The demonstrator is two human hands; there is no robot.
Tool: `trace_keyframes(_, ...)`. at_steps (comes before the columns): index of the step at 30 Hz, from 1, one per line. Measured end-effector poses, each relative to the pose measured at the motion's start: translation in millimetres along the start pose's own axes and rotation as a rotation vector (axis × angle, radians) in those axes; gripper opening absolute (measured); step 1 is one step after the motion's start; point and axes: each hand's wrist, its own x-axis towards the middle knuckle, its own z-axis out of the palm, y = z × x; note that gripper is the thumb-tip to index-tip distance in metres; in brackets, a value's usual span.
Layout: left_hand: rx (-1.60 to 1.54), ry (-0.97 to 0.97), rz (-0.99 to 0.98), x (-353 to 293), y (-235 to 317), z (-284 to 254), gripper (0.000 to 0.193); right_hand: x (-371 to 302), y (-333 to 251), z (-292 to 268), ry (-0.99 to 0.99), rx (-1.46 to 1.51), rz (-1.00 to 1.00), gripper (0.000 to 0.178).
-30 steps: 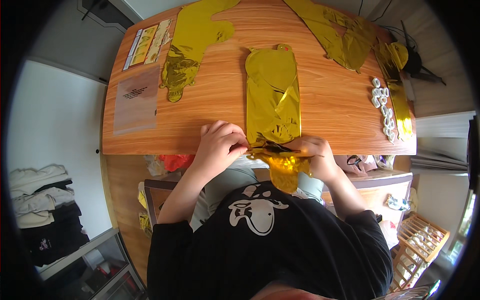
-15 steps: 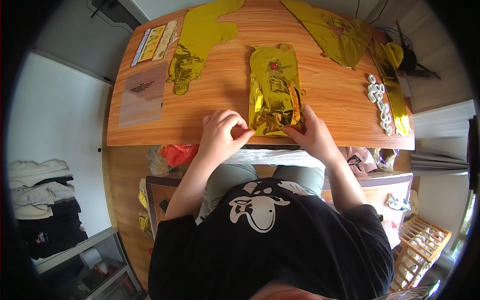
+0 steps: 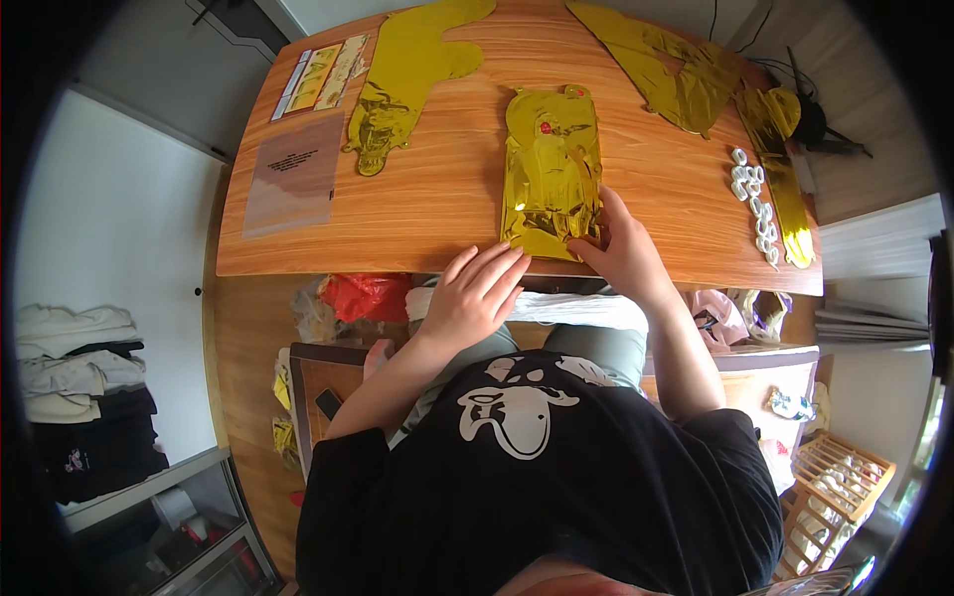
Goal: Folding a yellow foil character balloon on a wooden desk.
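A folded gold foil balloon with a small red mark near its top lies flat on the wooden table in front of me. My left hand is open at the table's front edge, its outstretched fingertips touching the balloon's lower left corner. My right hand grips the balloon's lower right corner, the thumb on the foil and the fingers along its side edge. Part of the fingers' underside is hidden.
More flat gold foil balloons lie at the back left, back right and along the right edge. White ribbon rolls sit at the right. A clear plastic bag and a printed card lie at left.
My left hand has gone from a pinch by the lower left corner to outstretched fingers, lower and nearer me. The balloon's lower part looks flatter. My right hand stays at its corner.
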Motion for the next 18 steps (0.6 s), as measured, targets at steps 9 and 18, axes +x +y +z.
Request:
trace_keyframes(9, 0.062, -0.005, -0.064, -6.4, 9.8, 10.1, 0.048, 0.2, 0.2, 2.2, 0.027, -0.025, 0.008, 0.073)
trace_keyframes(18, -0.004, -0.095, 0.0, 35.0, 27.3, 16.0, 0.078, -1.4, 1.3, -1.0, 0.023, -0.045, 0.002, 0.068)
